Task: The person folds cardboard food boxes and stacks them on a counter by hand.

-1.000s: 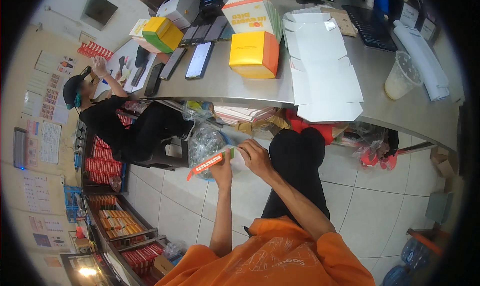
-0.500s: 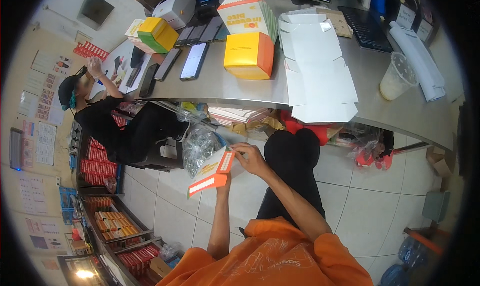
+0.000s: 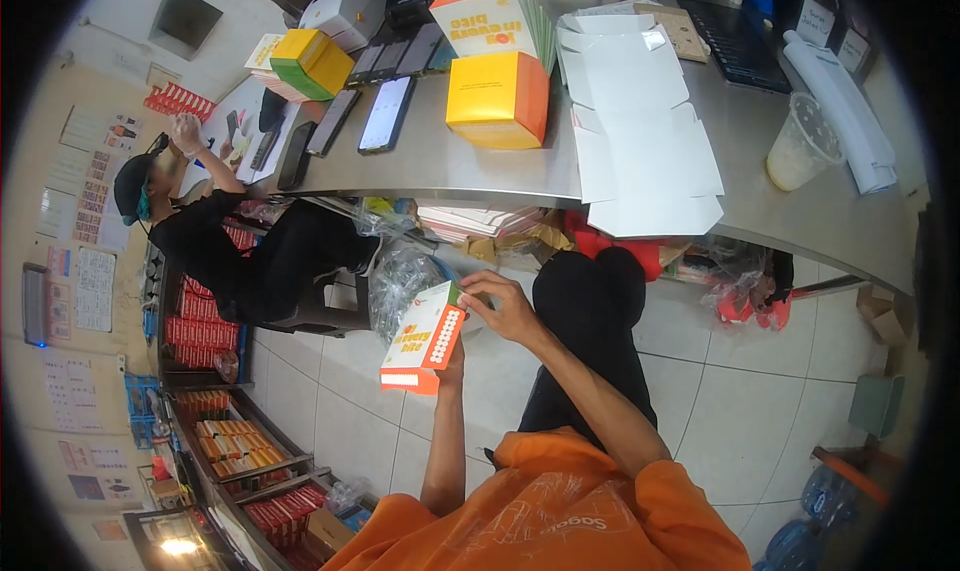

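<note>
A white and orange folding carton [image 3: 418, 333] with yellow lettering and a green edge is held over the floor, left of my knees. My left hand [image 3: 453, 369] grips it from beneath and behind, most of its fingers hidden by the carton. At the upper right corner, the fingers of my right hand [image 3: 508, 311] pinch the carton's edge. Its printed panel and scalloped orange side face up, tilted. Just beyond it lies a clear plastic bag [image 3: 395, 281].
A steel table [image 3: 400, 176] ahead bears a yellow and orange box [image 3: 497, 99], upright flat cartons [image 3: 492, 16], an unfolded white carton sheet [image 3: 645, 136], phones [image 3: 386, 114] and a plastic cup [image 3: 803, 141]. Another person [image 3: 255, 256] sits at left, near shelves of red packs [image 3: 195, 343].
The carton has turned in my hands, so its large printed panel shows more fully. My right hand has shifted slightly and stays at the carton's upper corner.
</note>
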Available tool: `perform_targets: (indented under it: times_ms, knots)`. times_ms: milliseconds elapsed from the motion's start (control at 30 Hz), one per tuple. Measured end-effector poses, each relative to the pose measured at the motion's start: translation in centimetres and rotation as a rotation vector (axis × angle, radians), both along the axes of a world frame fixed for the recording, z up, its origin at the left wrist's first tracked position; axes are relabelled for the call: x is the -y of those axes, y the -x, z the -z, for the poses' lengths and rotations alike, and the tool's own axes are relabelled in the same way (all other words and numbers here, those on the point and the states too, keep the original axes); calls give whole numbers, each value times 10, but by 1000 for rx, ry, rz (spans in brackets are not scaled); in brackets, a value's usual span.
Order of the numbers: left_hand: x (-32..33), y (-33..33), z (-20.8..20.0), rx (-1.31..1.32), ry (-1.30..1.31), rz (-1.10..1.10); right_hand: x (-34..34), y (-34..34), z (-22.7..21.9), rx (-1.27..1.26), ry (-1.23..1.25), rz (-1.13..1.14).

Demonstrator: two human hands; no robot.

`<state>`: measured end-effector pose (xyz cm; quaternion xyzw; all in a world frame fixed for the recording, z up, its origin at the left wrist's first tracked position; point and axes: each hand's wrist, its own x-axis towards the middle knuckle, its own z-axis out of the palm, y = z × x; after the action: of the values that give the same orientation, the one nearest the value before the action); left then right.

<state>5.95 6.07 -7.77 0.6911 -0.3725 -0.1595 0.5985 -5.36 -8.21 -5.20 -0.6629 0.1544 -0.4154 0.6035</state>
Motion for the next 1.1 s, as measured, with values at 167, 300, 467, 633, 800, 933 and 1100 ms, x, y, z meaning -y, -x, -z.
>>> perform_targets:
  times_ms: [167,300,467,633,800,933,1100]
  knots:
    - [4,2,0,7,-2,-1,-3,-2,3,-4,-12,77]
    - [7,5,1,17,-8,-6,0,0,2,-28,39,139]
    - [-10,0,-4,-31,-32,-14,3,2,5,-64,54,107]
    - [-32,-13,-8,-124,-58,40,-3,4,6,-83,144,-103]
    - [-23,-24,18,-220,-64,172,-2,4,14,-55,36,-105]
    - [-34,-41,60,-352,-44,291,-7,-7,24,-67,-177,-94]
    - [-3,19,-30,-300,-231,168,-3,1,43,-155,-361,-142]
